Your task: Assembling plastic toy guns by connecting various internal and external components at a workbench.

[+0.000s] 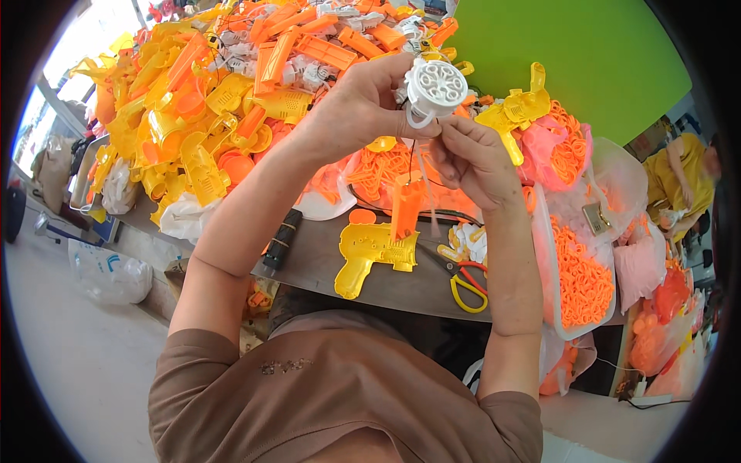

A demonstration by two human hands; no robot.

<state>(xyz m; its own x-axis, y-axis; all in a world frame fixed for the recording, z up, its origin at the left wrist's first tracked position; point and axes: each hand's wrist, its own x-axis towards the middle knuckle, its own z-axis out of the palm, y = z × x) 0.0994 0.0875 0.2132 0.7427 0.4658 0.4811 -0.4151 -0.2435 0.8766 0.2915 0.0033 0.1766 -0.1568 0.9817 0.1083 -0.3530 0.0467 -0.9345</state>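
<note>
1. Left hand [369,106]: fingers grasp the round white part [438,85] above the bench [320,241].
2. White part: perforated face directed upward, toward the camera; cylinder axis tilted.
3. Right hand [477,160]: fingers pinched together beside its lower rim; gripped item indistinct.
4. Orange case [405,208], below: long axis near vertical.

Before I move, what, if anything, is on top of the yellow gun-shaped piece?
An orange box-shaped part overlaps the upper right of the yellow gun-shaped piece; whether it rests there or hangs above, I cannot tell. What it covers cannot be seen.
</note>
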